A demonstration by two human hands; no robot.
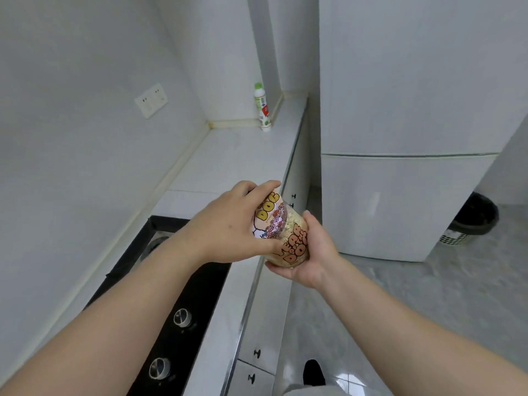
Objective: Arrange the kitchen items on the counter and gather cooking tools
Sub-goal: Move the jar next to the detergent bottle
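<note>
A clear jar [285, 232] with cartoon "DOG" lettering and pale contents is tilted in the air above the counter's front edge. My left hand [228, 224] grips its upper end, fingers curled over the pink top. My right hand [311, 252] cups the jar's base from below and the right, fingers wrapped around it. The white counter [237, 155] stretches away behind the jar.
A white bottle with a green cap [263, 108] stands at the far corner of the counter. A black stove [177, 295] with two knobs lies at lower left. A white fridge [400, 138] stands to the right, a dark waste bin [471, 221] beside it. Drawers with knobs [257, 352] run below the counter.
</note>
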